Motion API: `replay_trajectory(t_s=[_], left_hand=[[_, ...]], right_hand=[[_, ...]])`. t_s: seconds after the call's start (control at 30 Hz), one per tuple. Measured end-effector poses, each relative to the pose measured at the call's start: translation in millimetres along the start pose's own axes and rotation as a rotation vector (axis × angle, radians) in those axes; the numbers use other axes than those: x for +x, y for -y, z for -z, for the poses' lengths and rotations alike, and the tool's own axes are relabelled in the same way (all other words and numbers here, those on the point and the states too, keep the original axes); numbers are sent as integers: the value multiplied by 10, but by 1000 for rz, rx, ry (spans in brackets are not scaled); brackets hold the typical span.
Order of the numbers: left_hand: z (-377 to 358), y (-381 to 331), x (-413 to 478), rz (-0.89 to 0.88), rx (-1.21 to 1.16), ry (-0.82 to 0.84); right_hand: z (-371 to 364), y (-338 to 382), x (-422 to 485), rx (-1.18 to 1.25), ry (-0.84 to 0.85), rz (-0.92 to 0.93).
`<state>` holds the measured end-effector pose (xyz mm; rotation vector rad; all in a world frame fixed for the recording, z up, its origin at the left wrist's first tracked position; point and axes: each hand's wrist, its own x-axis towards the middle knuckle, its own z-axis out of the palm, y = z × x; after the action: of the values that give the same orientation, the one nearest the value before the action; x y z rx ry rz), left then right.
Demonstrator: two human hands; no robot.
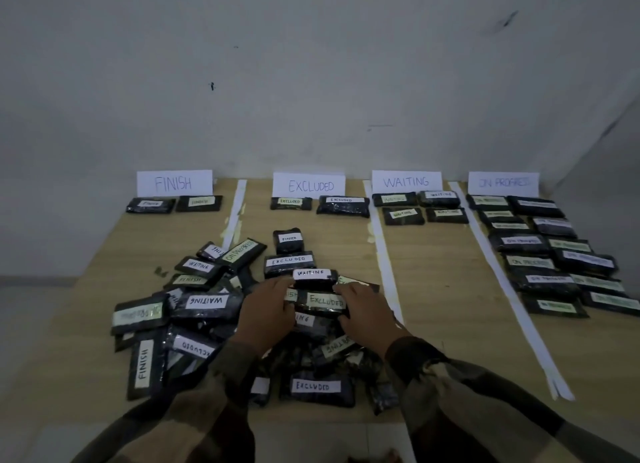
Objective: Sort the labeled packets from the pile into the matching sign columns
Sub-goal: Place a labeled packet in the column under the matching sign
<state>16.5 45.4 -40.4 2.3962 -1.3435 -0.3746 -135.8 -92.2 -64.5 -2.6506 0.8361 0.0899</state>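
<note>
A pile of dark packets [207,303] with white labels covers the near left of the wooden table [433,289]. On top of it lies a packet labeled EXCLUDED [325,301]. My left hand [266,312] grips its left end and my right hand [367,313] pinches its right end, thumb below and fingers above. A WAITING packet [313,276] lies just beyond my fingertips. Four paper signs stand at the back: FINISH [174,183], EXCLUDED [309,185], WAITING [406,181], ON PROGRESS [504,183].
White paper strips [384,255] divide the columns. Two packets lie under FINISH, two under EXCLUDED, several under WAITING, and many fill the ON PROGRESS column [554,255]. Loose FINISH [289,239] and EXCLUDED [289,262] packets sit mid-table. A grey wall stands behind.
</note>
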Motion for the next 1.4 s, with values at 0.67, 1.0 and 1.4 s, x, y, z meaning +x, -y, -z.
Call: replay_trajectory(t_s=[0.67,1.0,1.4], left_hand=[[-81,-22,235,-17,-299,6],[15,-64,493,26,-398,32],[-28,-57,1159,-90,-76,-96]], right_hand=[[136,-51,-44,12,-303,178],[261,-24,139,9,-328,171],[561,-558,908,-85,-285,121]])
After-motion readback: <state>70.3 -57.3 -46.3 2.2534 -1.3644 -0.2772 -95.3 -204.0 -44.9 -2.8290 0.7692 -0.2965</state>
